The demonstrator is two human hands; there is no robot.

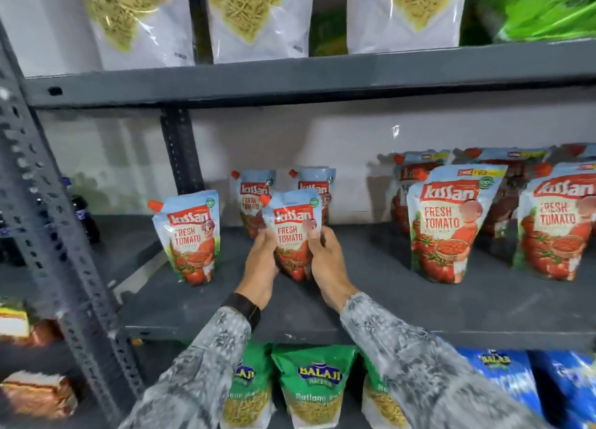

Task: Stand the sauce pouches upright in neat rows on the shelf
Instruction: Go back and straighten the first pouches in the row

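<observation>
Head view, your holdings near to far. Snack bags under the shelf point(483, 312): three green point(314, 386), two blue point(503, 383). Two hands on one small ketchup pouch point(293, 235), upright at mid-shelf: left hand point(261, 264) and right hand point(325, 261), fingers point(314, 235) pinching its side edges, thumbs on the front. Beside it at left, one small pouch point(188, 238) standing alone. Behind your held one, two small pouches point(253, 199), upright, close together. To the right, well apart, large pouches point(448, 225): two in front; count behind unclear. Top shelf: three noodle packs point(254, 12).
</observation>
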